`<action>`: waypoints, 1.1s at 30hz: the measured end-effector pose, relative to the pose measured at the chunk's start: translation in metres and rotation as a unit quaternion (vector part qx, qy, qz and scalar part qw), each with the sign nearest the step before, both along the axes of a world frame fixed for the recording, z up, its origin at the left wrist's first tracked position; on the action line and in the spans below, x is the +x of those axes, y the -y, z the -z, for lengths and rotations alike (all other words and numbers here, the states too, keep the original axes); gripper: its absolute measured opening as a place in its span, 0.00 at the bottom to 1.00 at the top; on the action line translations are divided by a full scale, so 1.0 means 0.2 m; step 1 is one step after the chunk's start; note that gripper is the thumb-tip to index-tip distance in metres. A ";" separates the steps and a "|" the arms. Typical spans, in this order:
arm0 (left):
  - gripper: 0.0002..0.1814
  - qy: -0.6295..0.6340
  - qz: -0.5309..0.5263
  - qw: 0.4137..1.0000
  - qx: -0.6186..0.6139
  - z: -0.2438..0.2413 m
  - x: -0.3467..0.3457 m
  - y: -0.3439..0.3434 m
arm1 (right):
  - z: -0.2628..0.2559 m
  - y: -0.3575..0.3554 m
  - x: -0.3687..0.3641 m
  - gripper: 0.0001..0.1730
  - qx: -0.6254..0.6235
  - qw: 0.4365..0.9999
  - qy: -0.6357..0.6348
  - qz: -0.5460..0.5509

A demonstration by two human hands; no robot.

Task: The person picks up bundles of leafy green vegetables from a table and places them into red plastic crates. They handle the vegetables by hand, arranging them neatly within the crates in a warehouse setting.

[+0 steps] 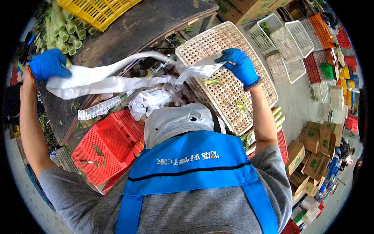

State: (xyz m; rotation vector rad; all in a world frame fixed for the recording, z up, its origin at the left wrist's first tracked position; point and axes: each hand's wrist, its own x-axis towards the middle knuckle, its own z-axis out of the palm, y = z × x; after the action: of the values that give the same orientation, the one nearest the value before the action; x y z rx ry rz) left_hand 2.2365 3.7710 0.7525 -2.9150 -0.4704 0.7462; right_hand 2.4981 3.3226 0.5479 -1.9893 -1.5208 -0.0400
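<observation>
In a blue glove, my left hand (48, 65) is closed around one end of a long, crumpled white strip (111, 84). The strip stretches to the right in two runs towards the middle. My right hand (238, 67), gloved the same way, pinches a white strip of printed labels (201, 71) between thumb and fingers. This hand is above an upturned, perforated off-white plastic crate (213, 44) with leaf scraps on it. Whether the two strips are one piece cannot be told. Below them lies a heap of crumpled white backing paper (152, 99).
Red plastic crates (102, 146) stand at lower left, near another label strip (99, 108). A dark wooden table (117, 41) bears a yellow crate (99, 11) and cut green stalks (68, 33). White baskets (292, 41) and cardboard boxes (318, 140) are on the right.
</observation>
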 end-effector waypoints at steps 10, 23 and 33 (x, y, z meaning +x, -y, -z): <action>0.23 -0.324 0.049 0.855 -0.402 0.25 0.01 0.54 | 0.25 -0.16 0.16 0.21 -0.215 0.962 -0.053 0.162; 0.10 -0.220 0.368 0.763 -0.485 0.56 0.48 0.73 | -0.46 -0.24 -0.61 0.18 0.006 0.873 -0.436 -0.216; 0.11 -0.314 0.217 0.771 -0.510 0.53 0.76 1.18 | -0.33 0.13 -0.80 0.14 0.160 0.737 -0.652 -0.083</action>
State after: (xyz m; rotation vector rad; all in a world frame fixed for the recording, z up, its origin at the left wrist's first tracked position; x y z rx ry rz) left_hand 2.3884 3.5348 0.6459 -2.9541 0.9385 2.2906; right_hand 2.3372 3.2968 0.6148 -1.0303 -0.6195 0.9137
